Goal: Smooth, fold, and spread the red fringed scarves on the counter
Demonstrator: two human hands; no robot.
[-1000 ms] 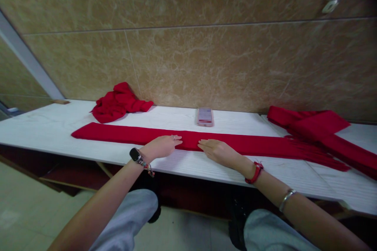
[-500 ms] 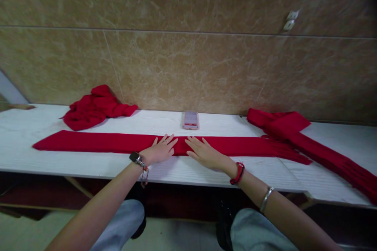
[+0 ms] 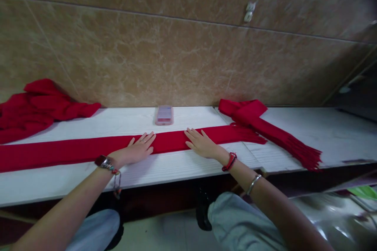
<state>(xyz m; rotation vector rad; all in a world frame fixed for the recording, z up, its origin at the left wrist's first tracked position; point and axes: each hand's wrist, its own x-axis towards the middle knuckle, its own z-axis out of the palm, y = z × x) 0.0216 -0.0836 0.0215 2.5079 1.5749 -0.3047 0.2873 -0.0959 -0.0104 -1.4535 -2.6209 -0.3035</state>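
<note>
A long red scarf [image 3: 88, 149] lies flat in a narrow strip along the white tabletop [image 3: 188, 168], its fringe at the right end and its left end outside the view. My left hand [image 3: 137, 150] rests on it with fingers stretched out. Farther right, my right hand [image 3: 203, 144] also lies flat on the strip, fingers spread. Neither hand grips the cloth. A second red scarf [image 3: 273, 129], folded across itself with a fringed end, lies to the right, touching or overlapping the first one's fringe.
A crumpled red cloth [image 3: 44, 106] sits at the back left. A phone [image 3: 164, 115] lies behind the hands near the marbled wall [image 3: 147, 55], which carries a small white fitting [image 3: 249, 11]. Clear plastic wrapping [image 3: 332, 215] shows at the lower right.
The view has turned to the right, so things appear shifted left and more of the right side shows. My hands are farther apart along the scarf, still flat on it.
</note>
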